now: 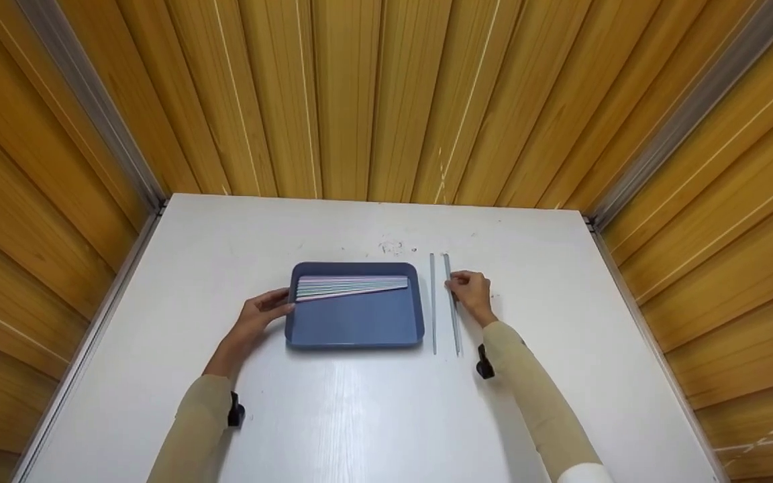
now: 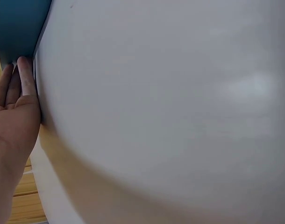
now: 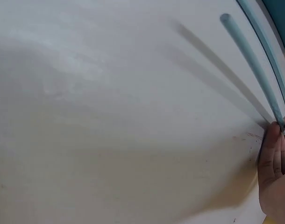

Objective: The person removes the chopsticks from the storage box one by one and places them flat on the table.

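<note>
A blue rectangular tray (image 1: 353,347) stands on the white table. Inside, several straws in pastel colours (image 1: 351,286) lie along the far side, fanned wider at the left. My left hand (image 1: 266,310) touches the tray's left wall; in the left wrist view its fingers (image 2: 25,77) look fairly straight against the tray (image 2: 22,28). My right hand (image 1: 472,294) pinches a pale blue straw (image 1: 455,329) near its far part. In the right wrist view this straw (image 3: 252,60) casts shadows on the table. Another pale blue straw (image 1: 433,305) lies between it and the tray.
The white table (image 1: 353,416) meets yellow wood-look panels (image 1: 346,100) at the back. Metal frame bars (image 1: 101,100) run up the corners. Small dark marks (image 1: 392,247) spot the tabletop beyond the tray. A black wrist device (image 1: 485,362) sits at each sleeve.
</note>
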Available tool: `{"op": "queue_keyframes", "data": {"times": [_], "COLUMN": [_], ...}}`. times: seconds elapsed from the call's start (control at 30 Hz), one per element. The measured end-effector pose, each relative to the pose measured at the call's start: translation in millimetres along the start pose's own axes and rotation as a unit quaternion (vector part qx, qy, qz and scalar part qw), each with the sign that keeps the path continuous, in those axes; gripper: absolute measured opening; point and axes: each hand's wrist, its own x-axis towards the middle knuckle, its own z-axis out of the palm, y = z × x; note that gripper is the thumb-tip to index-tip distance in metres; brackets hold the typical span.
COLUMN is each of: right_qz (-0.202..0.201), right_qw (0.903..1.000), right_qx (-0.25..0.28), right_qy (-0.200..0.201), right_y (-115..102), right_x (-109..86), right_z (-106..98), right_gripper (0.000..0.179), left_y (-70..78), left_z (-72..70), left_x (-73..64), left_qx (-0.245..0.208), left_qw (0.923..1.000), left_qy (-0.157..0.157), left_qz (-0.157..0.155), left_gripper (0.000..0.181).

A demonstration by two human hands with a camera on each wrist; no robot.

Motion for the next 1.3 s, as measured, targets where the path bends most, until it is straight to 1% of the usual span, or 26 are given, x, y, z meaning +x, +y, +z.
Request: {"op": "queue_keyframes", "data": {"times": [0.1,0.3,0.43,0.53,0.63,0.73,0.83,0.9,1.0,1.13,1.3], "right_qz": [-0.009,-0.026,-0.033,-0.028,-0.026,-0.044,-0.067,-0.087,-0.112,-0.149,-0.192], "right_qw": [0.9999,0.9992,0.9987,0.9989,0.9992,0.9985,0.9974,0.9961,0.9933,0.9854,0.9727], "right_qx": [-0.01,-0.03,-0.037,-0.035,-0.029,-0.028,-0.021,-0.013,0.003,0.014,0.006], "right_qy": [0.002,0.005,0.011,0.012,0.014,0.016,0.012,0.001,-0.029,-0.081,-0.13], "right_y": [0,2,2,3,2,-3,-12,-21,-39,-66,-97], "right_x": [0.1,-1.5,-1.8,-2.3,-2.0,0.4,4.3,7.4,10.9,14.1,16.4], "right_z": [1,3,4,3,0,-3,-6,-9,-12,-9,5], "right_gripper": [0.023,0.021,0.02,0.02,0.02,0.019,0.018,0.018,0.019,0.02,0.02], "left_y": [0.0,-0.5,0.1,-0.4,-0.6,0.3,0.5,0.4,0.8,-0.3,-1.5], "left_z": [0.0,0.3,1.1,1.5,2.2,1.8,1.2,0.4,-0.4,-0.5,-0.6], "left_x": [0.9,0.9,0.6,1.3,2.0,1.2,0.2,0.2,0.8,0.7,2.6], "left_qx": [-0.003,-0.001,0.003,0.012,0.011,0.009,0.007,0.008,0.002,-0.004,-0.007], "left_qw": [1.0,1.0,1.0,0.9999,0.9999,0.9999,0.9999,1.0,1.0,1.0,1.0], "left_qy": [0.0,-0.002,0.003,0.004,0.005,0.002,0.003,-0.001,-0.004,-0.004,-0.002], "left_qz": [0.003,-0.008,-0.001,0.004,0.005,0.011,0.009,0.005,0.001,0.004,0.003], "left_gripper": [0.062,0.063,0.061,0.061,0.061,0.06,0.06,0.061,0.062,0.062,0.063]}}
